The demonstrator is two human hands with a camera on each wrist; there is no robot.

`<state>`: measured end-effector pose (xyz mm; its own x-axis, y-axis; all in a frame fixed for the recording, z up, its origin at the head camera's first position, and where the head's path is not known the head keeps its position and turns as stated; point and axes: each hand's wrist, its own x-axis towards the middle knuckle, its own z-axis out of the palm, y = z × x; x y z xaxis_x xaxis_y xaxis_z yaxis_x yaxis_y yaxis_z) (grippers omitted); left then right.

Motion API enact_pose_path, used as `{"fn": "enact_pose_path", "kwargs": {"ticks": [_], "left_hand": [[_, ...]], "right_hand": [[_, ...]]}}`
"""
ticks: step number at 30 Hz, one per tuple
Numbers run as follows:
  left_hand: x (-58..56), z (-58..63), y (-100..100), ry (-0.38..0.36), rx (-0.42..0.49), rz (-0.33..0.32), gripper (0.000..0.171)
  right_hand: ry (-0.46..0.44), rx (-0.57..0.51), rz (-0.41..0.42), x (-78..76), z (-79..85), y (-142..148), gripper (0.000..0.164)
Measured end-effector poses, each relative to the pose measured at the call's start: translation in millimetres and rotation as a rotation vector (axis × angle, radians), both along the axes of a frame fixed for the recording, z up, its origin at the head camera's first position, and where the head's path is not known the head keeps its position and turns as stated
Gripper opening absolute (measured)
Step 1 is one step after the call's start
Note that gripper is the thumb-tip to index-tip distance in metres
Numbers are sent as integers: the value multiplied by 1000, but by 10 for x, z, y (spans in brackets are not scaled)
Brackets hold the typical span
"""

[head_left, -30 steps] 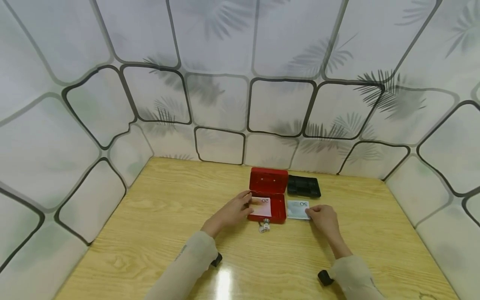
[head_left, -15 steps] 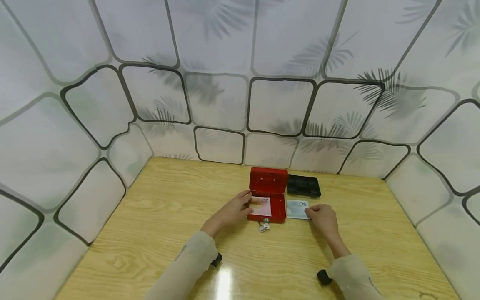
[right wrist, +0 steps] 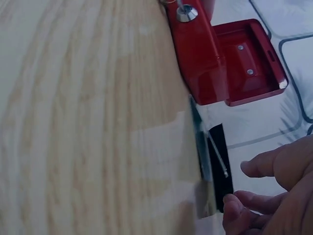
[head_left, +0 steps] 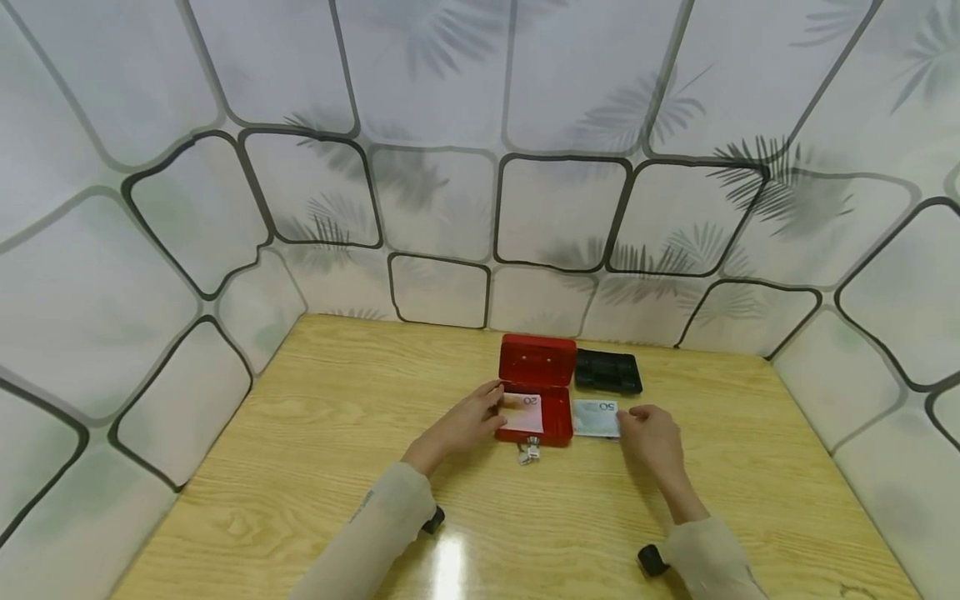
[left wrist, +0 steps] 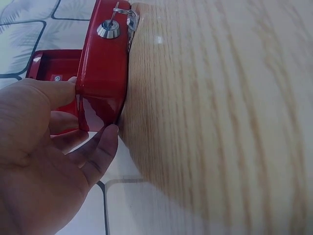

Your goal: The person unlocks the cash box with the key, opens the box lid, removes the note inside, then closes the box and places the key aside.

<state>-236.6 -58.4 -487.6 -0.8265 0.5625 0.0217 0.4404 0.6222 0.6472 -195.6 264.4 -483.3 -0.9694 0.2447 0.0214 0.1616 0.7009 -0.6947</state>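
Note:
A red cash box (head_left: 557,417) stands on the table with its lid (head_left: 537,361) raised. A pink 20 banknote (head_left: 522,413) lies inside, at the left. My left hand (head_left: 468,419) grips the box's left end; the left wrist view shows the thumb at its upper edge and fingers (left wrist: 103,151) along its side. Keys (left wrist: 131,22) hang from the front lock (left wrist: 108,30). Just right of the box lies a blue-green 50 banknote (head_left: 596,418). My right hand (head_left: 654,439) is at its right edge, the thumb spread from the other fingers in the right wrist view.
A black compartment tray (head_left: 607,372) lies behind the 50 banknote, right of the raised lid. Patterned fabric walls (head_left: 442,208) enclose the back and sides of the wooden table (head_left: 360,375).
My right hand has shifted slightly right, and its fingertips have eased off the 50 banknote, which they pinched before. My left hand stays on the cash box.

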Motion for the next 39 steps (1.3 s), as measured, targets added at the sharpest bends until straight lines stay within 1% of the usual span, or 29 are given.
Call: {"fn": "enact_pose_path", "kwargs": {"ticks": [3,6,12,18,23,27,34,39], "left_hand": [[3,12,1,-4,4,7,59],[4,21,2,-6,5,13,59],[-5,12,2,-10,-4,20,60],[-7,4,-5,-13,-16,18,61],[4,18,-5,-11,0,2,60],[8,27,-4,-10,8,3,59],[-8,0,-5,-10,14,6,60],[-15,-16,-11,-5,16,7,60]], "right_hand": [[69,-6,-14,15,73,1,40],[113,-20,-6,15,153,-9,37],[127,-81,44,8,281,-105,35],[119,-136,124,-10,347,-260,36],[121,-159,170,-34,356,-406,34],[128,-152,194,-70,337,-536,33],[125,-136,263,-75,302,-749,32],[110,-124,298,-105,236,-845,31]]}}
